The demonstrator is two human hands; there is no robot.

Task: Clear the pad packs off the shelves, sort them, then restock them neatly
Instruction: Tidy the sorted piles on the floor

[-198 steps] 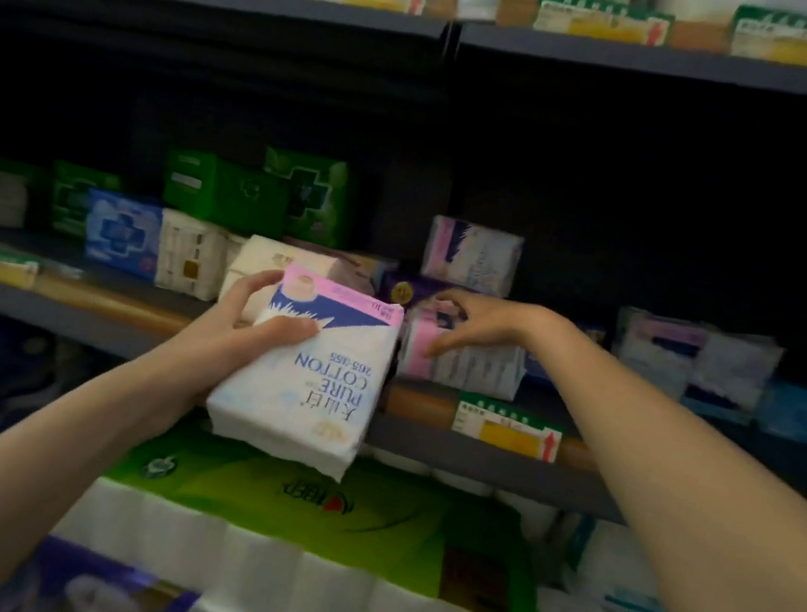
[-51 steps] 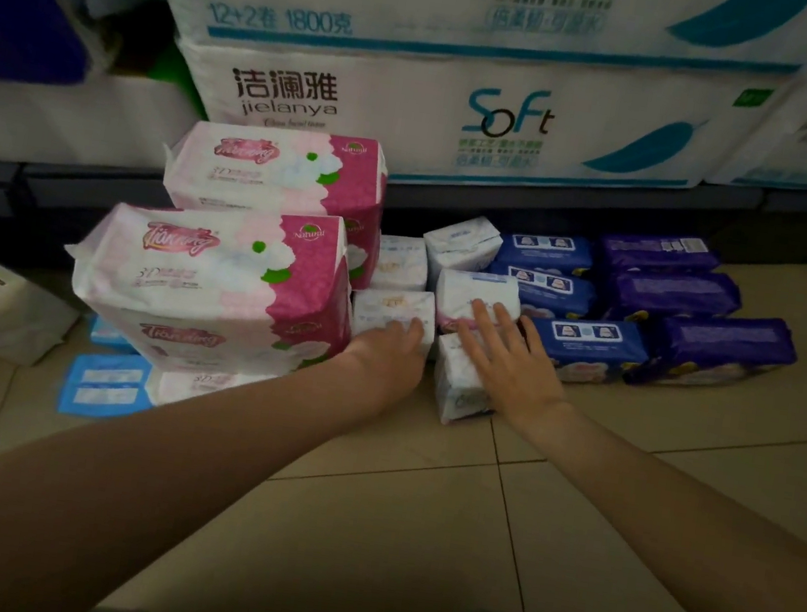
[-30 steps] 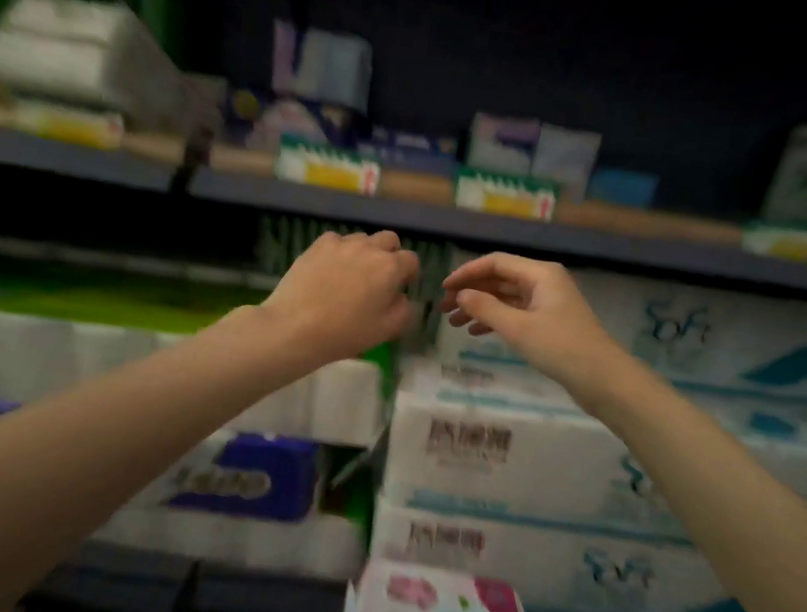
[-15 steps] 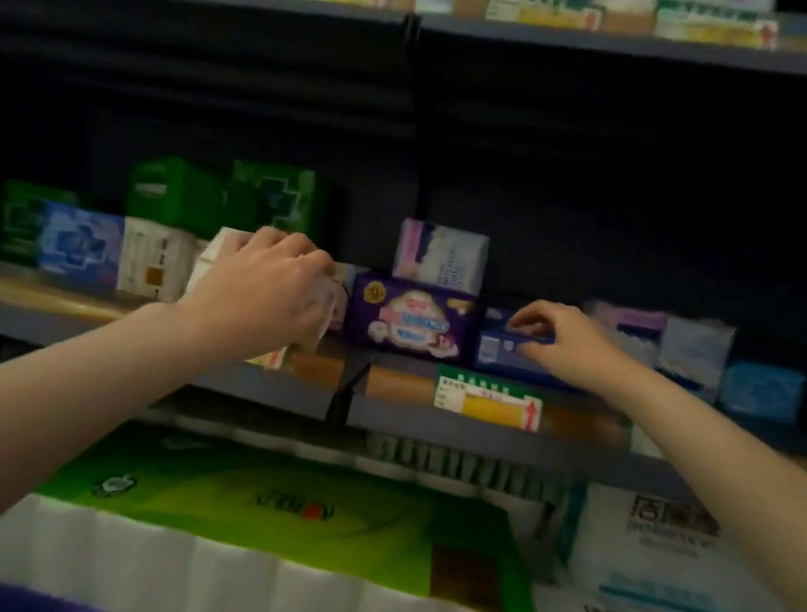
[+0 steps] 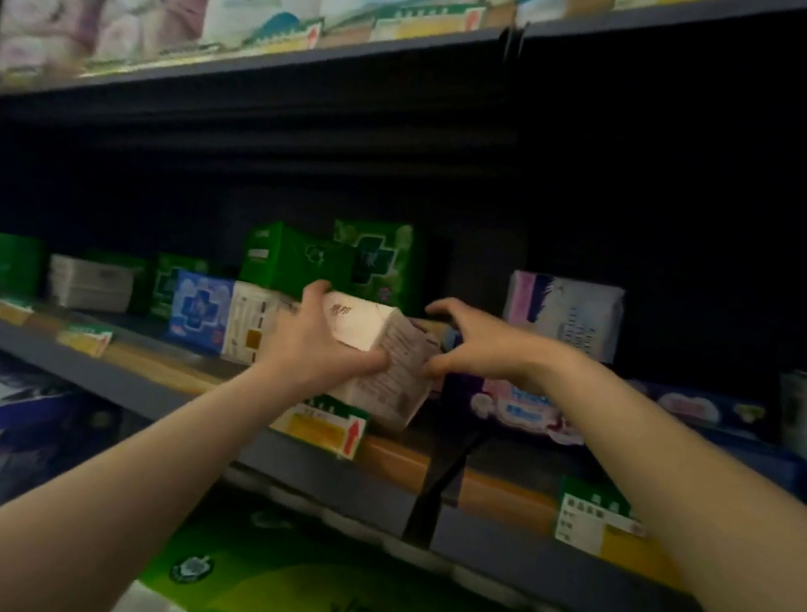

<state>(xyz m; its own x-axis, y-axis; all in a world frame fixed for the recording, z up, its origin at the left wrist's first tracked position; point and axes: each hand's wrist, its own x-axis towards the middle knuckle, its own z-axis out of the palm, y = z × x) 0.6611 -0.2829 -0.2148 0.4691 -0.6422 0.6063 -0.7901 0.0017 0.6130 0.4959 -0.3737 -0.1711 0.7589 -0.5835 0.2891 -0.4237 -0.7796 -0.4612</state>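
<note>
While both forearms reach up toward the middle shelf (image 5: pixel 202 394), I see the left hand (image 5: pixel 320 346) gripping a pale pad pack (image 5: pixel 379 354), tilted, just off the shelf's front edge. Right hand (image 5: pixel 484 345) hovers beside it, fingers spread and loosely curved, grasping nothing.

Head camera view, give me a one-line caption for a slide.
Left hand grips a white pad pack at the middle shelf while the right hand reaches in beside it.
</note>
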